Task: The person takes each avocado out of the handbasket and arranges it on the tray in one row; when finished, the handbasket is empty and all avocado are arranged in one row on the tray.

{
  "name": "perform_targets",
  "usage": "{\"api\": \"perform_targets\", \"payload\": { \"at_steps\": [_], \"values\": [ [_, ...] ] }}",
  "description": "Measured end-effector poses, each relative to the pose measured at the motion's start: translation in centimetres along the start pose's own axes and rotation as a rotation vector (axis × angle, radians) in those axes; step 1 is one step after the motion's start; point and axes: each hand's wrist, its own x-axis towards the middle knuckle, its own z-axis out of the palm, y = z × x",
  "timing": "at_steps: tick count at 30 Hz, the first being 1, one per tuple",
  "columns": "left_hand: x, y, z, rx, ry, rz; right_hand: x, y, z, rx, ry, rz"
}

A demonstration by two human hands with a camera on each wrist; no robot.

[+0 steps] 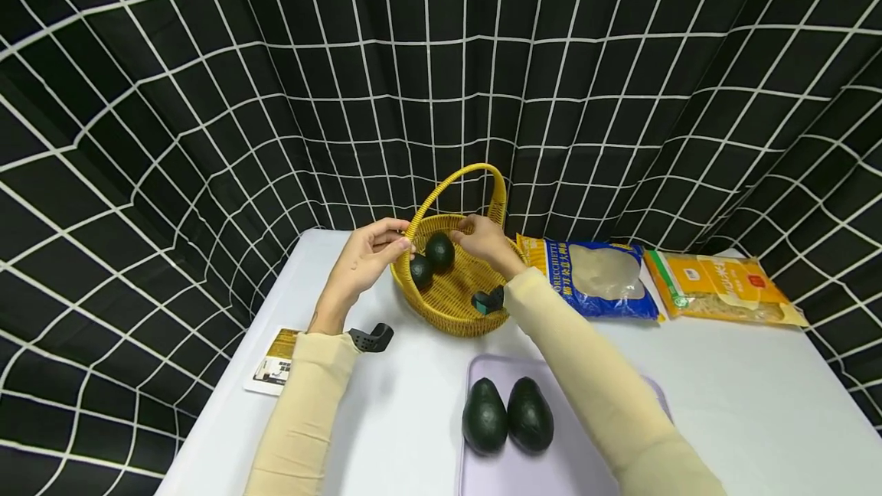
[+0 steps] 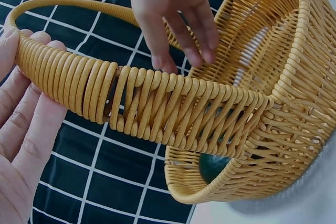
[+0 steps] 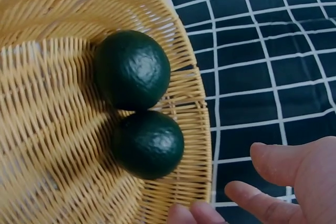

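A yellow wicker basket [image 1: 455, 305] with a tall arched handle stands on the table. Its handle [image 2: 68, 77] is held by my left hand [image 1: 368, 259], thumb on one side and fingers on the other. Above the back of the basket is my right hand [image 1: 485, 239], fingers loosely bent with nothing between them. Inside the basket two dark green avocados lie side by side against the wall, one farther back [image 1: 439, 252] and one nearer [image 1: 420, 272]. The right wrist view shows both avocados [image 3: 132, 70] beside my right thumb and fingers, apart from them.
A lilac tray [image 1: 510, 473] in front carries two more avocados [image 1: 485, 417]. To the right lie a blue pasta bag [image 1: 606, 282] and an orange food packet [image 1: 723, 289]. A flat printed packet [image 1: 276, 362] lies by my left forearm. Black gridded cloth [image 1: 455, 98] hangs behind.
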Motion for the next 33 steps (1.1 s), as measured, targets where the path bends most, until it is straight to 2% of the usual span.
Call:
{"api": "perform_targets", "payload": {
  "at_steps": [9,17,33],
  "values": [
    [0.1,-0.2,0.1,-0.001,-0.007,-0.014,1.1,0.3,2.1,0.034,-0.028,0.027],
    [0.0,-0.1,0.0,0.013,-0.008,-0.008,2.1,0.3,3.0,0.034,-0.024,0.034],
    [0.0,-0.1,0.2,-0.003,-0.006,-0.006,3.4,0.4,4.5,-0.099,-0.002,0.02]
  ]
}}
